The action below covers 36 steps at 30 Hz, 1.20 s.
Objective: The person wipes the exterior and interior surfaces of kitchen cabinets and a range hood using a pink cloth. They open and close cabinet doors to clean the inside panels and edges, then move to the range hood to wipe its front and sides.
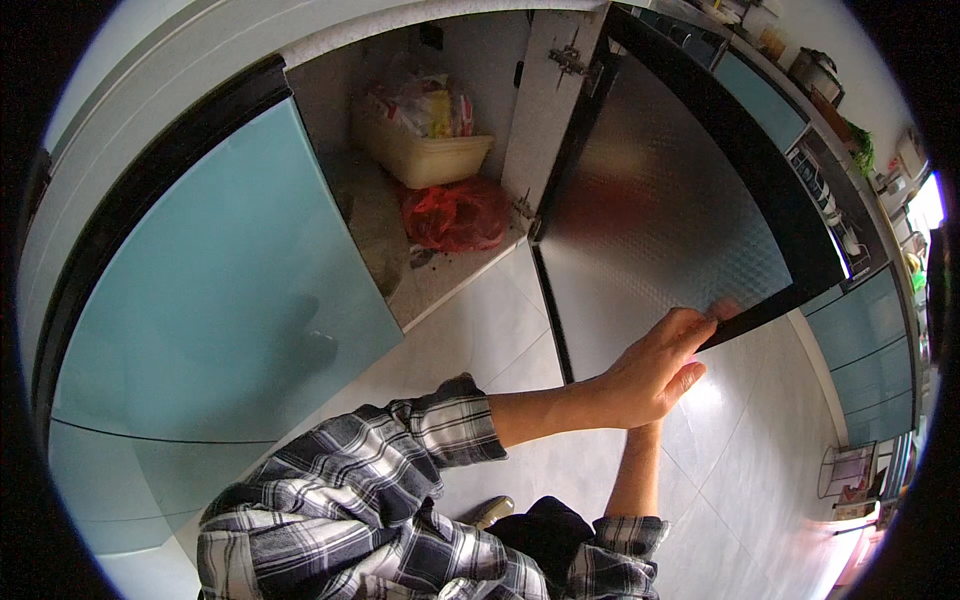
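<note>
My left hand (pixel 660 364) is at the lower outer corner of a black-framed glass cabinet door (pixel 675 202), its fingers bent over the frame and its thumb lower down. The door stands swung out on its hinges. My right forearm (pixel 637 469) rises from below to behind my left hand, which hides my right hand almost wholly. A little pink shows between the left fingers and thumb; what it is, I cannot tell. Inside the open cabinet, a cream plastic basket (pixel 442 159) holds plastic packets (pixel 439 109), with a red plastic bag (pixel 457 217) in front of it.
A closed light-blue cabinet door (pixel 217 277) is at the left, under a pale countertop (pixel 150 60). Grey floor tiles (pixel 720 450) lie below, with a shoe (pixel 495 511) near my sleeves. More blue cabinets (pixel 870 352) run along the right, a pot (pixel 817 73) on their counter.
</note>
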Each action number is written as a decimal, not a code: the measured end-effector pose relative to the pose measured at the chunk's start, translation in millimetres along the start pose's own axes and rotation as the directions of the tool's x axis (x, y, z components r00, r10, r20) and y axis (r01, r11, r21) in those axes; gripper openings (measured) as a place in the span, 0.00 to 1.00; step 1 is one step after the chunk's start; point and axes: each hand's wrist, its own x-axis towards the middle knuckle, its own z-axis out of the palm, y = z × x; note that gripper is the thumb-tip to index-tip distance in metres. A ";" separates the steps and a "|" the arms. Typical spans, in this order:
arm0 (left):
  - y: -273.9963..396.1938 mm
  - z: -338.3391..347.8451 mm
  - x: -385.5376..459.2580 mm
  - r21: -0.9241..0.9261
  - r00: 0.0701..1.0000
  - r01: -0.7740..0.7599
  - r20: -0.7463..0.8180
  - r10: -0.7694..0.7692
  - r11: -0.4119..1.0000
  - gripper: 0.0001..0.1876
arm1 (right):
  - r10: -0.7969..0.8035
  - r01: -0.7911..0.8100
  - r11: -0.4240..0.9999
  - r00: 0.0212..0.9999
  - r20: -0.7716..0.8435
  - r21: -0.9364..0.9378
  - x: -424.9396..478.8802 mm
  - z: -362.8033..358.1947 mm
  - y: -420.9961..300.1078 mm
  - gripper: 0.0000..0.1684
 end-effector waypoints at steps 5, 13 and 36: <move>3.5 -12.3 4.5 0.050 0.998 0.055 0.006 -0.056 0.997 0.22 | 0.208 -0.207 0.974 0.978 0.000 -0.096 -0.4 4.8 32.5 0.26; 18.1 -39.0 9.0 0.209 0.999 0.004 -0.043 0.005 0.978 0.17 | -0.015 -0.002 0.985 0.995 0.099 0.174 36.9 122.0 -108.7 0.20; 59.4 -66.1 34.6 0.494 0.970 -0.121 0.243 -0.003 0.861 0.20 | -0.157 0.177 0.983 0.945 0.286 -0.045 68.0 91.3 -142.4 0.39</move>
